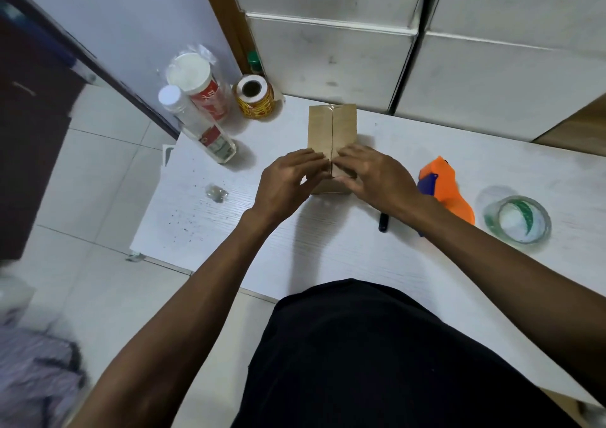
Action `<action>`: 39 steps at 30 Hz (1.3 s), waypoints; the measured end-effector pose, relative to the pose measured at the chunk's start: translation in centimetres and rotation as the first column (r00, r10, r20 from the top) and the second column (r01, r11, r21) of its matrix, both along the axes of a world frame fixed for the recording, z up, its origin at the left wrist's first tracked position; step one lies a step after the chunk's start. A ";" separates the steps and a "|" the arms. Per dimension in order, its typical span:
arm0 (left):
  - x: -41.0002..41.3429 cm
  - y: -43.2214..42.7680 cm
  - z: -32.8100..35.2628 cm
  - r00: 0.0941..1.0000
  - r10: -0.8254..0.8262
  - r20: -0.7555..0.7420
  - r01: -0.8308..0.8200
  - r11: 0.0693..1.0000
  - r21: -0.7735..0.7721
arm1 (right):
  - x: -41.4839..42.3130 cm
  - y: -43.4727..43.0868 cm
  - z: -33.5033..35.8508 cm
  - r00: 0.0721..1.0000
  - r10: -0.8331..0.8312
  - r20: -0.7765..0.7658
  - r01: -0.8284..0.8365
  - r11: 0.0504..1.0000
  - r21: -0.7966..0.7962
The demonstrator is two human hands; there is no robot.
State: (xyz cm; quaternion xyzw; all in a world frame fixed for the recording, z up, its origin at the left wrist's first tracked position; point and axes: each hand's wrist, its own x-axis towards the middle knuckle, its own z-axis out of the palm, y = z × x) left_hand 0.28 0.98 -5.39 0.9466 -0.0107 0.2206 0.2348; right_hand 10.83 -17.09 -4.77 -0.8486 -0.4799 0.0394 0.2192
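Note:
A small brown cardboard box (332, 129) stands on the white table (328, 247), its two top flaps meeting at a centre seam. My left hand (288, 181) presses the left flap near the box's front edge, with the thumb against the near side. My right hand (373, 178) presses the right flap beside the seam. The fingers of both hands lie fairly straight on the cardboard. The near part of the box is hidden under my hands.
An orange and blue tape dispenser (442, 191) and a clear tape roll (518, 219) lie to the right. A black pen (383, 222) pokes out under my right wrist. Two clear bottles (200, 119) and a yellow label roll (254, 96) stand at the back left. White cabinets (328, 60) rise behind.

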 end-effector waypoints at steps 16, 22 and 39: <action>0.2 0.1 -2.2 0.999 -0.047 0.005 0.047 0.999 -0.016 | 0.4 -0.4 -1.6 0.989 0.006 0.146 -0.021 0.994 0.106; 0.2 0.3 -2.4 0.997 -0.067 0.022 0.067 0.998 0.019 | 0.5 -0.4 -2.2 0.963 0.046 0.267 -0.074 0.993 0.094; -0.1 0.0 -4.0 0.994 -0.041 0.101 0.047 0.997 -0.058 | 0.3 -0.6 -2.7 0.971 0.008 0.239 -0.054 0.981 0.184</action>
